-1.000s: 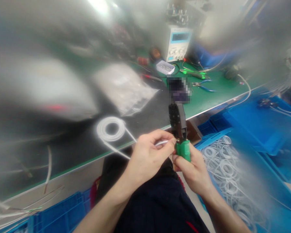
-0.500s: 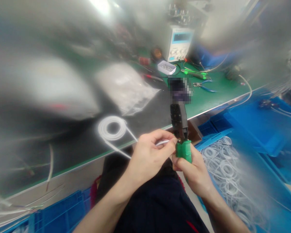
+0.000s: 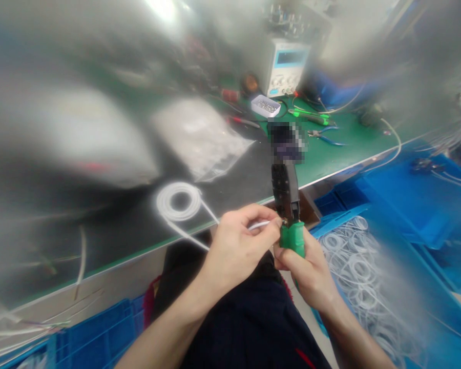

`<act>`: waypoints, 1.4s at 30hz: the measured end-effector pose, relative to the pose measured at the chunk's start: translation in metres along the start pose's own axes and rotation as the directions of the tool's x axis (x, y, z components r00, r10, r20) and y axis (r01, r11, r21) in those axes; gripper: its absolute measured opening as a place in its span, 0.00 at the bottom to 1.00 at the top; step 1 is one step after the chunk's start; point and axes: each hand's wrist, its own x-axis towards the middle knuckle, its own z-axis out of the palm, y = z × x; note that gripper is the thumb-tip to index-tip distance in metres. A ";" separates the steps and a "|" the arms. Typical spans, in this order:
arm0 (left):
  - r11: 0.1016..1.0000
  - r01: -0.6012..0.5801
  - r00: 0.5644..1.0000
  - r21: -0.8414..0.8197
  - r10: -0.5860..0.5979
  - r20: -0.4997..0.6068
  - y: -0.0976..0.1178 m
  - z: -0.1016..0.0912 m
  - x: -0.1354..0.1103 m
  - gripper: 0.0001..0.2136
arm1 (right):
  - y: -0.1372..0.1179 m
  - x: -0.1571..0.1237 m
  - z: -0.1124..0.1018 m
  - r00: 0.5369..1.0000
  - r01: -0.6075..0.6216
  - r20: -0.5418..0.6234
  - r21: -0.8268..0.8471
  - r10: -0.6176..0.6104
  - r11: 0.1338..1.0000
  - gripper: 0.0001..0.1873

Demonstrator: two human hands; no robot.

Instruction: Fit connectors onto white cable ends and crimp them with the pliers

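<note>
My left hand (image 3: 244,241) pinches a white cable near its end, thumb and fingers closed on it. The cable's end meets the side of a crimping tool, where a tiny metallic piece shows; the exact contact is hidden by my fingertips. My right hand (image 3: 307,266) is wrapped round the green handles of the black-headed crimping tool (image 3: 286,189), which stands head up in front of the bench edge. The rest of the white cable (image 3: 179,201) lies coiled on the dark mat, and two strands run from it toward my left hand.
A clear plastic bag (image 3: 207,143) lies behind the coil. Further back are a small white tray (image 3: 266,106) of metal pieces, blue-handled pliers (image 3: 328,136), a green-handled tool (image 3: 311,117) and a power supply (image 3: 288,69). Coiled white cables (image 3: 361,266) fill a blue bin at right.
The view has shifted very slightly. Both hands, the cable and the crimping tool keep nearly the same positions, with no visible change of hold.
</note>
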 end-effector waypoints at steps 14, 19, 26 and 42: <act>0.999 0.015 1.000 0.032 -0.014 -0.012 0.000 0.000 -0.001 0.05 | 0.000 0.000 -0.001 1.000 0.002 -0.001 -0.036 -0.002 0.999 0.12; 1.000 0.011 1.000 0.028 -0.011 -0.009 0.001 0.000 -0.002 0.05 | 0.001 0.000 0.000 1.000 0.005 -0.015 -0.052 -0.006 0.999 0.10; 1.000 0.002 1.000 0.002 -0.002 -0.004 0.000 0.000 -0.001 0.05 | -0.003 0.003 0.002 1.000 0.017 -0.025 -0.097 -0.019 0.995 0.09; 1.000 -0.015 0.999 -0.015 0.014 -0.048 -0.009 -0.015 -0.010 0.08 | 0.018 0.018 -0.041 0.946 -0.045 -0.301 -0.485 -0.118 0.873 0.21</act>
